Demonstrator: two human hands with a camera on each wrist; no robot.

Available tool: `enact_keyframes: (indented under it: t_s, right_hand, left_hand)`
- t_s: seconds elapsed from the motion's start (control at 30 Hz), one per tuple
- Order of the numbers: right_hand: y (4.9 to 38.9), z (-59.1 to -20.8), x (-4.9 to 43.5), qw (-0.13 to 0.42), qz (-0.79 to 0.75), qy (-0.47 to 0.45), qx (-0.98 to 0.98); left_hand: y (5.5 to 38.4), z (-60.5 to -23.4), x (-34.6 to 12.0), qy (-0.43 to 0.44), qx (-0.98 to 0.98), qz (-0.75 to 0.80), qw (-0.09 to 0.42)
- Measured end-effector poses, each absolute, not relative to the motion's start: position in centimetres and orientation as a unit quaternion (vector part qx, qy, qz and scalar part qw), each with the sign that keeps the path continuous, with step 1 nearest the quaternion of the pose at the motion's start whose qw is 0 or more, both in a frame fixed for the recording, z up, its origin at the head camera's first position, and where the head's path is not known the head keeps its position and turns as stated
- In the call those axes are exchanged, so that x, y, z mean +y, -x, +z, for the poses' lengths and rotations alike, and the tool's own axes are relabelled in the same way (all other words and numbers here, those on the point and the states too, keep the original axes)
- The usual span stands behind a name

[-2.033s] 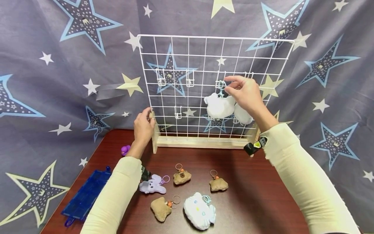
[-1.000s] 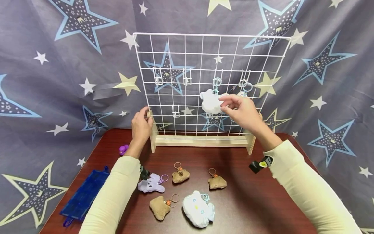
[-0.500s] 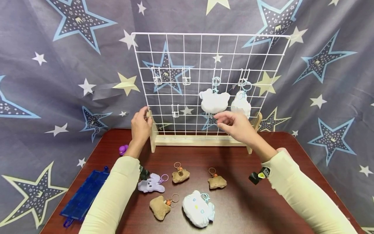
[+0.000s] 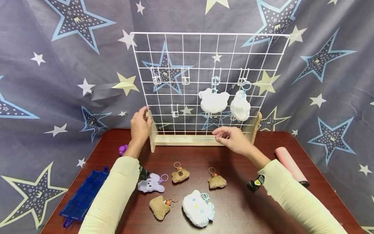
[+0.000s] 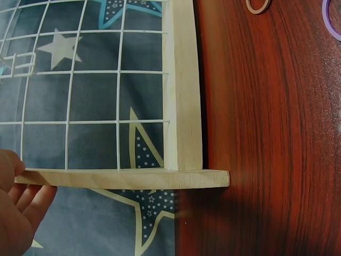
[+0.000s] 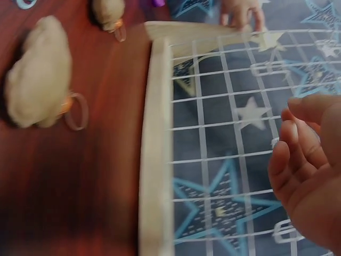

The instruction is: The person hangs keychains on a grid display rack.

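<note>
My left hand (image 4: pixel 140 126) pinches the top of the left wooden post (image 5: pixel 122 178) of a white wire grid display rack (image 4: pixel 201 139), thumb on one side and fingers on the other. My right hand (image 4: pixel 233 139), fingers loosely bent and holding nothing, is in front of the rack's lower bar. Above it, two white plush keychains hang from hooks by pale blue rings: a wide one (image 4: pixel 214 101) and, to its right, a rounder one (image 4: pixel 240 107). On the table lie a white cat plush keychain (image 4: pixel 198 209), several brown plush keychains (image 4: pixel 217 182) and a lilac bunny keychain (image 4: pixel 152 183).
A blue translucent plastic panel (image 4: pixel 84 191) lies at the table's left, with a purple toy (image 4: pixel 123 149) behind it. By my right forearm is a pink cylinder (image 4: pixel 290 165). Bare wire hooks (image 4: pixel 185 78) remain on the grid's left half. A star-patterned curtain hangs behind.
My right hand has left the wide white keychain's ring and moved down past the plush toys toward the table. The keychain stays hanging. My left hand has kept its hold on the post.
</note>
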State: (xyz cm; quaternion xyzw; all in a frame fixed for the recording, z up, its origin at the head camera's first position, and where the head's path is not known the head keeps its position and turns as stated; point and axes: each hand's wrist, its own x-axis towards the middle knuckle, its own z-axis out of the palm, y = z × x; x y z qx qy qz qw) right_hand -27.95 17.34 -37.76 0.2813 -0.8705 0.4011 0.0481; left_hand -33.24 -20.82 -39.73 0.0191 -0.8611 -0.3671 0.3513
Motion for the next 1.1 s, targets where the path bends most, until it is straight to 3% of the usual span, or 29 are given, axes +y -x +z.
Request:
enact_keyframes:
  t_s: [0.6,1.1]
  right_hand:
    - [29.0,-46.1,18.6,-0.071,0.39,-0.3,-0.868]
    - [28.4,-49.0,18.7,-0.165,0.378,-0.32,-0.853]
  left_hand:
    - [33.3,-39.6,-20.7,-0.022,-0.866,-0.361,0.346]
    - [33.0,-39.5,-20.7,-0.025,-0.866,-0.362,0.343]
